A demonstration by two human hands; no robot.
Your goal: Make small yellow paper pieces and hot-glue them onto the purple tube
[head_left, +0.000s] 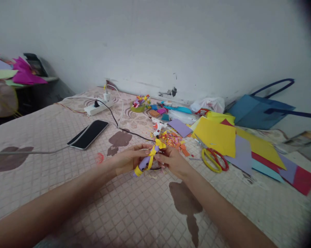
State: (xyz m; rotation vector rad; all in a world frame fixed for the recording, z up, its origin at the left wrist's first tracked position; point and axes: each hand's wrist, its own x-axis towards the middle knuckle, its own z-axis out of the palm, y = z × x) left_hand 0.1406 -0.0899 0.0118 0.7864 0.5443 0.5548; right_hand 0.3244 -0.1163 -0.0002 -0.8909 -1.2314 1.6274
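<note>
Between my hands, above the table, is a small purple foam craft piece (144, 163) with yellow strips around it and a yellow shape at its upper end. It is tilted, its lower end pointing down and left. My left hand (131, 156) grips it from the left, fingers closed behind it. From the right, my right hand (175, 162) pinches it near the yellow top; some fingertips are hidden. Just beyond the hands lies a white glue gun (158, 128) beside a heap of colourful foam scraps (171, 139). Scissors (204, 158) with yellow and red handles rest to the right.
Coloured foam sheets (214, 136) spread over the right side. Behind them stands a blue bag (259, 112) against the wall. A phone (89, 135) with a cable lies at left, near a white power strip (98, 108). A black cord runs towards my hands.
</note>
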